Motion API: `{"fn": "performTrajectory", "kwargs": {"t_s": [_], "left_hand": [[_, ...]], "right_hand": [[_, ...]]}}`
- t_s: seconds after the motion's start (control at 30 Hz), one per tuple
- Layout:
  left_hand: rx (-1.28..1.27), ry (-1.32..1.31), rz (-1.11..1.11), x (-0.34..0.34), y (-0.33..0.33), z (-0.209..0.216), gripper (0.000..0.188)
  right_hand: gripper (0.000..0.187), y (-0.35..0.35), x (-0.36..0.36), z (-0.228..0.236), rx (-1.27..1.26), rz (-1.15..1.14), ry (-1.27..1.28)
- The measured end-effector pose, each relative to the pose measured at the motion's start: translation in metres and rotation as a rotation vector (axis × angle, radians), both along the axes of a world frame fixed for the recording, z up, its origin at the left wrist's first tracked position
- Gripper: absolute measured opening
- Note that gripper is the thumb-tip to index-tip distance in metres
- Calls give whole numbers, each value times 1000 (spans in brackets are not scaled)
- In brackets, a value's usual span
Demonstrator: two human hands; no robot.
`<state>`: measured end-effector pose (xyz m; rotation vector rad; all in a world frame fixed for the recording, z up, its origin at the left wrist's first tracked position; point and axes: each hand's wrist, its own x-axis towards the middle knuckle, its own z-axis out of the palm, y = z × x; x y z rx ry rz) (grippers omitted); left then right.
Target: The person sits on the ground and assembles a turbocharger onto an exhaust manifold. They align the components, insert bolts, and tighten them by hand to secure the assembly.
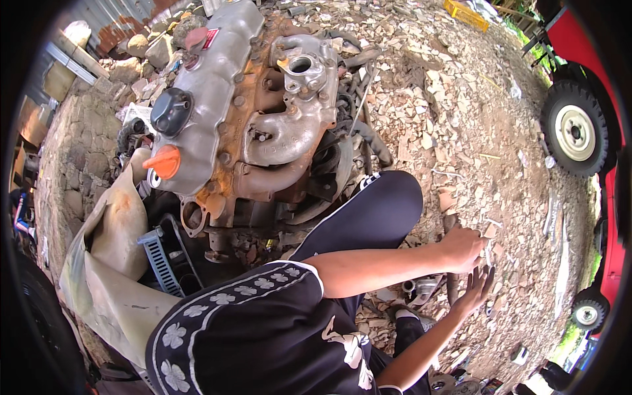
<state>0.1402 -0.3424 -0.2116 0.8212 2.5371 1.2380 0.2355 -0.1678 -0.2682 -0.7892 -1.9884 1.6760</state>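
Note:
My left hand (pixel 466 249) is closed, its fingers curled in beside a slim pale piece (pixel 488 253) that shows at the fingertips. I cannot make out what this piece is or how far it runs into the grip. Just below it, my right hand (pixel 475 293) has its fingers stretched out and apart, with dark smudges on them. Its fingertips come close to the lower end of the pale piece, and I cannot tell whether they touch it. A metal part with a round opening (pixel 421 288) lies on the ground beneath my forearms.
A large engine (pixel 217 92) with a rusty manifold (pixel 276 145) and an orange cap (pixel 162 162) stands at the upper left. Near it are a blue plastic crate (pixel 161 262) and a stained pale container (pixel 118 227). Broken stone (pixel 428 131) covers the ground. A red vehicle (pixel 609 224) stands at the right.

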Motion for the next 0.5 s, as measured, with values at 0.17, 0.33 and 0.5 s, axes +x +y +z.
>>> {"fn": "performTrajectory", "kwargs": {"t_s": [0.17, 0.33, 0.5], "left_hand": [[319, 61, 89, -2, -38, 51, 31], [619, 320, 257, 26, -152, 90, 23], [529, 558, 491, 88, -282, 119, 27]], "right_hand": [[51, -30, -3, 78, 49, 106, 141], [45, -109, -25, 119, 211, 321, 271], [32, -193, -22, 112, 133, 756, 279]]}}
